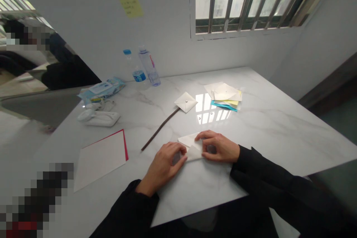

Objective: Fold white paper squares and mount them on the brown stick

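Small folded piece of white paper (192, 147) lies flat on the white marble-look table (267, 126), near the front edge, pinned between both hands. Left hand (164, 165) presses its near-left corner with bent fingertips; right hand (219, 147) curls over the right side, fingers pinching down on a flap. Both are grasping the paper, neither clenched into a fist. The fold runs left to right, that's its long axis, with one pointed flap aiming to the far left.

Risk here, as I read it: the tabletop looks glossy, so uneven pressure could let the sheet skid and the crease go crooked; a hard pinch might tear the corner.

Further out: a white paper pinwheel on a thin dark stick (184, 103) beyond it, a stack of white, yellow and blue paper squares (224, 96) to the far right, a red-backed sheet (102, 158) to the left, two clear plastic water bottles (143, 67) by the wall
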Tool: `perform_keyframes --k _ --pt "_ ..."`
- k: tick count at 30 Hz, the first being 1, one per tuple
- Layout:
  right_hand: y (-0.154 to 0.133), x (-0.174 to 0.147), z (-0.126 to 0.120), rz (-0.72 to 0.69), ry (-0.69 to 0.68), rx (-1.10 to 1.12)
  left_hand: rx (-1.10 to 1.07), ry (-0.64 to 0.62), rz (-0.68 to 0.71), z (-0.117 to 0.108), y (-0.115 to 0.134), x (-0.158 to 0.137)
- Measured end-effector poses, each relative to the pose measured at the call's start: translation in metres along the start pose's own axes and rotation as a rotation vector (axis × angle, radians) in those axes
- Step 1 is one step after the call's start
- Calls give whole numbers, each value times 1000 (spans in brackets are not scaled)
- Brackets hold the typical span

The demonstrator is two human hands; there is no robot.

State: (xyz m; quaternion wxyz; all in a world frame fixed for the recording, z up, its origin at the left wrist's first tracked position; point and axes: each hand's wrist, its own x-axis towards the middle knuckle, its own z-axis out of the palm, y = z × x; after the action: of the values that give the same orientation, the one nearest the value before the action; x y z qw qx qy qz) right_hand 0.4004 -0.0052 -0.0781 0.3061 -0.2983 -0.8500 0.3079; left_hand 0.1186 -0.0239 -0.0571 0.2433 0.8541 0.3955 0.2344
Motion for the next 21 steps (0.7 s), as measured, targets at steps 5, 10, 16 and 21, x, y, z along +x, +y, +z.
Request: perform_keyframes --k 5,10,16,21 --pt "-2 1 0 5 25 13 -9 6 9 2 -3 -2" --pt "-3 1 0 19 17 19 56 -30 91 2 -3 -2" --pt "0 0 -1 -11 2 23 52 -19 98 1 -2 -1" --pt "1 1 -5 -19 -33 42 43 -15 97 1 -3 -2"
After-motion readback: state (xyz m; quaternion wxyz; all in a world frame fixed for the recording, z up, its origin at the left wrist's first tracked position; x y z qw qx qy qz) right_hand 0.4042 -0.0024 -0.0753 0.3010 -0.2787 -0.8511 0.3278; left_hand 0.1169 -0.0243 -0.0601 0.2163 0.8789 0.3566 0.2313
